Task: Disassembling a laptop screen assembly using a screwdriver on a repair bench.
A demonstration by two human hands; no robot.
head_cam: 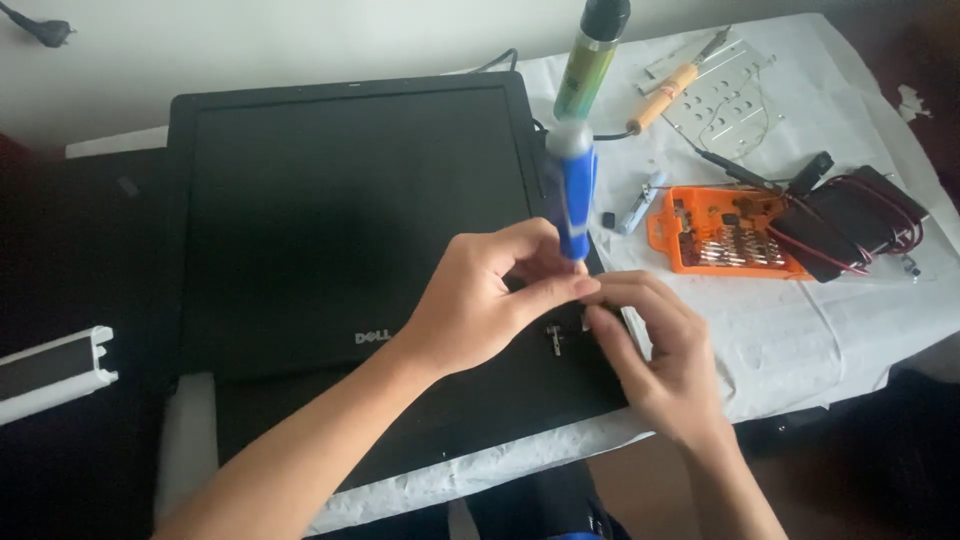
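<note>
head view | left hand gripping blue screwdriver upright on monitor bezel | right hand fingers pinched at tip | small bracket beside | screw apparently not yet out

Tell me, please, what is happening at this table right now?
A person is working on a black flat monitor lying on a white-covered table. The left hand holds a blue-handled screwdriver upright near the monitor's lower right corner, beside a small metal hinge piece. The right hand meets it at the tool's tip. An orange bit case lies to the right.
</note>
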